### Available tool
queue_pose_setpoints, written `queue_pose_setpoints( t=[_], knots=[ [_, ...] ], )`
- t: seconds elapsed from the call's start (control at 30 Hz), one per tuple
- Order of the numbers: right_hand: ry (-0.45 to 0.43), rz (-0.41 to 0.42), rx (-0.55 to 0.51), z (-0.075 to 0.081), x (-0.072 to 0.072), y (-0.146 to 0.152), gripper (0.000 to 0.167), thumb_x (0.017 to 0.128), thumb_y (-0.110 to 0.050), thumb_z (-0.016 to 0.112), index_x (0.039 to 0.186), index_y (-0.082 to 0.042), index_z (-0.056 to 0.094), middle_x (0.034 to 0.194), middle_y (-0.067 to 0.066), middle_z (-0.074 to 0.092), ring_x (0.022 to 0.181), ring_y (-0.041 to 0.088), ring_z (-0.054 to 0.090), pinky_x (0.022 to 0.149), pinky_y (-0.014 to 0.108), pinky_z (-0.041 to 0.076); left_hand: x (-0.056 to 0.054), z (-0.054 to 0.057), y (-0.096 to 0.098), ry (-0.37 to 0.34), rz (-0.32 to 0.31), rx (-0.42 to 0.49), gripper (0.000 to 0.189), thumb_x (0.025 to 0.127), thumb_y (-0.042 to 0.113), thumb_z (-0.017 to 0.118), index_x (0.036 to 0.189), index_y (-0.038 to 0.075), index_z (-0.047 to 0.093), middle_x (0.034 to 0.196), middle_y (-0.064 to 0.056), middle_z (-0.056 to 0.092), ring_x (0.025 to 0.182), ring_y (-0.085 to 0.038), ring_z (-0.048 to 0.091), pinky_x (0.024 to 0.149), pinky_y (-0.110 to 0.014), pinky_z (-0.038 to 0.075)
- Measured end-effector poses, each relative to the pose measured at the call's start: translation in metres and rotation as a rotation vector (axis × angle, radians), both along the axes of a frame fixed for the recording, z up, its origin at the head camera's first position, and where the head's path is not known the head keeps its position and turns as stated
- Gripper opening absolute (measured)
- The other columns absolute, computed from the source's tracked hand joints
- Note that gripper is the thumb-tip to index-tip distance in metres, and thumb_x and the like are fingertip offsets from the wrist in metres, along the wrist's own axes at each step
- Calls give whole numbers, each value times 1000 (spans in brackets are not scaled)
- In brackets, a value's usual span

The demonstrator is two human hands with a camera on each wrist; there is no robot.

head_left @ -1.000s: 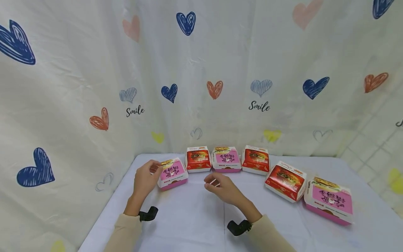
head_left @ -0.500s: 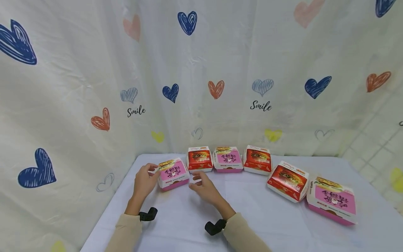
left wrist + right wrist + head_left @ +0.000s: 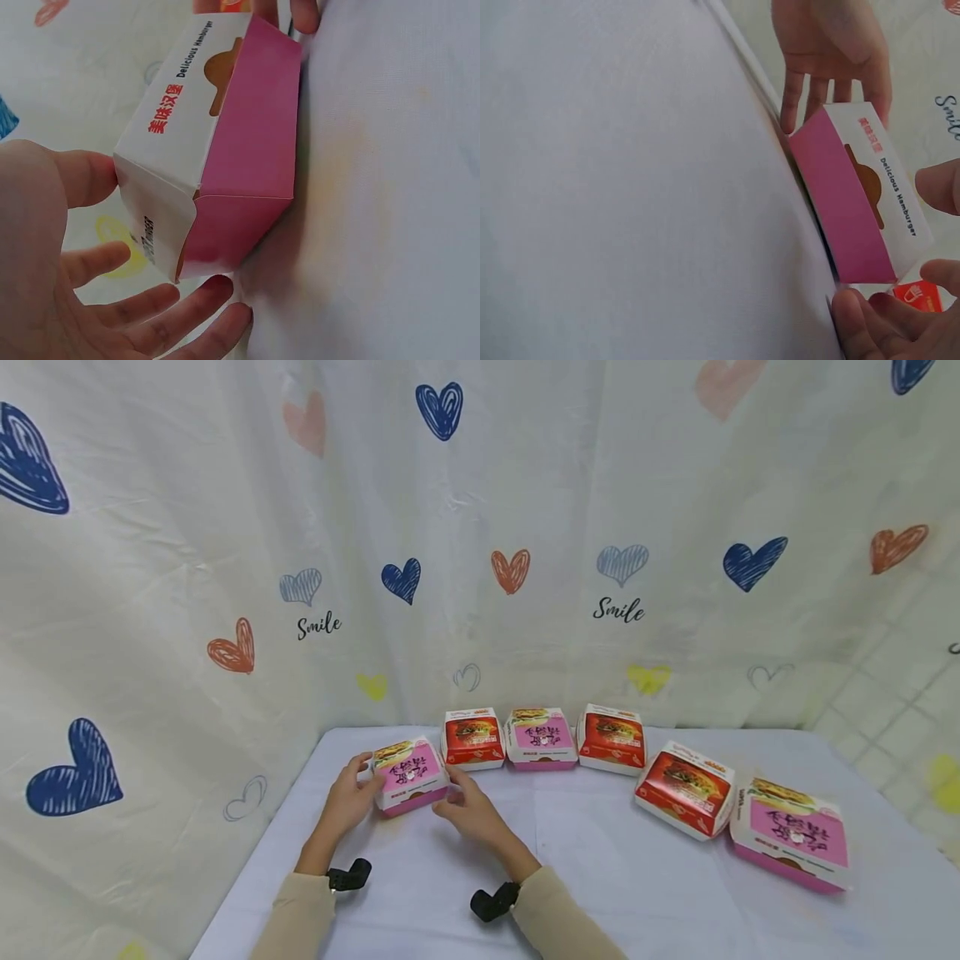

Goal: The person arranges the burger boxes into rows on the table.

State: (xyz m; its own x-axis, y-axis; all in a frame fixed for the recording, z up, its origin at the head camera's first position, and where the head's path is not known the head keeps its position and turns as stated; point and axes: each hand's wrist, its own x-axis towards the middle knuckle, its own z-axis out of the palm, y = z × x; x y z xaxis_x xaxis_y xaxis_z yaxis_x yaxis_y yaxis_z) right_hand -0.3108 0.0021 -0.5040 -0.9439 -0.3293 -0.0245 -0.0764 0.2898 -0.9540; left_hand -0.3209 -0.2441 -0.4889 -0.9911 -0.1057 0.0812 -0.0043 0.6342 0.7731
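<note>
A pink and white hamburger box (image 3: 410,773) sits on the white cloth at the left of the row, between both hands. My left hand (image 3: 347,797) is at its left end. In the left wrist view the thumb meets the lid corner of the box (image 3: 251,127), while the other fingers spread loosely along that end. At the opposite end is my right hand (image 3: 474,814), fingertips right at the side. The right wrist view has its fingers (image 3: 851,319) low beside the box (image 3: 840,202) and the thumb apart from the lid.
Behind stand a red hamburger box (image 3: 473,740), a pink one (image 3: 540,740) and another red one (image 3: 611,740). Further right are a larger-looking red box (image 3: 686,791) and a pink box (image 3: 791,835). A heart-printed curtain (image 3: 465,510) hangs along the table's back edge.
My right hand has moved left across the cloth to the right end of the near pink box. My left hand has shifted slightly closer round its left end.
</note>
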Motion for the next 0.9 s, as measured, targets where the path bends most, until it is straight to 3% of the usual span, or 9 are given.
queue_pose_setpoints(
  t=[0.27,0.53,0.73,0.9],
  knots=[
    [-15,35,24,3,1,2,75,96,-32,67,162,-29,31,163,11,39,138,35,51,102,57,52,0,-3,-8,-42,-84,-44,67,105,42,53,161,15,28,158,-24,40,128,-41,56,101,-56,50],
    [3,48,26,4,1,4,65,100,-29,64,159,-25,37,146,13,55,126,28,56,103,53,52,5,8,-15,-95,-132,-82,67,102,43,59,159,19,34,153,-23,46,124,-38,59,95,-54,52],
    [-12,28,44,4,1,3,59,101,-38,63,156,-30,42,145,15,55,130,31,55,105,56,50,8,13,-22,-143,-151,-83,67,99,44,63,156,23,37,152,-19,49,120,-32,61,90,-48,53],
    [-12,22,41,6,1,5,54,102,-40,61,153,-28,46,136,13,61,118,28,60,95,48,56,8,13,-24,-162,-164,-60,69,97,46,67,156,25,37,152,-17,50,115,-28,62,88,-44,53]
  ],
)
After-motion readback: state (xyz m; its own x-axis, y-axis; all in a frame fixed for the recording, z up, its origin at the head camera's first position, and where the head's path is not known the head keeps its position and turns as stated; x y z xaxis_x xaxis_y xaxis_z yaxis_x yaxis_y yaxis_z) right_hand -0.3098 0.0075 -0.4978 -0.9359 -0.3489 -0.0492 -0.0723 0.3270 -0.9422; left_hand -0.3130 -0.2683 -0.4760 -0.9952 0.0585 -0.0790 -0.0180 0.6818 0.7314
